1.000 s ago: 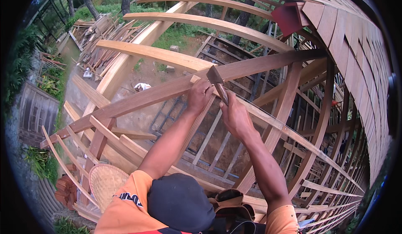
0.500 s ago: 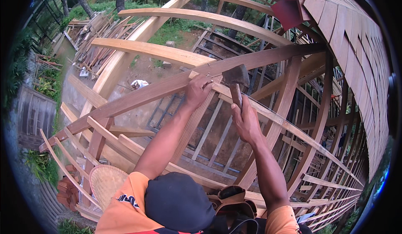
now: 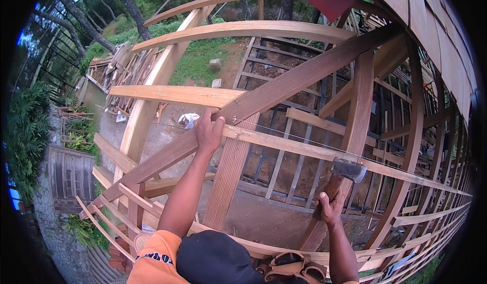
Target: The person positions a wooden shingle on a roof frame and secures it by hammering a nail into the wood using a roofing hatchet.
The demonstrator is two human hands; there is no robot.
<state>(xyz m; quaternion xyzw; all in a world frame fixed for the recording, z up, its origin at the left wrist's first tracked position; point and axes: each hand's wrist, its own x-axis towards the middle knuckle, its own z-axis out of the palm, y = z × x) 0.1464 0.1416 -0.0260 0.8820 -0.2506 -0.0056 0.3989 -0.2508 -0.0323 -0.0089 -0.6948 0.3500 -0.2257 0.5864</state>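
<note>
My left hand [image 3: 209, 134] is closed around a dark, grooved diagonal rafter [image 3: 284, 88], its fingers over the edge beside the end of a pale batten [image 3: 294, 144]. A small nail [image 3: 234, 119] sticks up at that joint, with a thin string stretched from it along the batten. To the right and lower, my right hand [image 3: 331, 208] grips the wooden handle of a hatchet [image 3: 349, 170]. Its dark metal head is raised and overlaps the batten in view; I cannot tell whether they touch.
Pale curved rafters [image 3: 175, 95] reach out at the upper left, and wooden shingles [image 3: 406, 10] cover the right side. A person in a dark cap [image 3: 215, 258] and a leather tool pouch [image 3: 291, 269] show at the bottom. Ground and a metal grid lie far below.
The hatchet has moved right and down, away from the batten's end. My left hand has shifted left along the rafter, and the whole view has swung.
</note>
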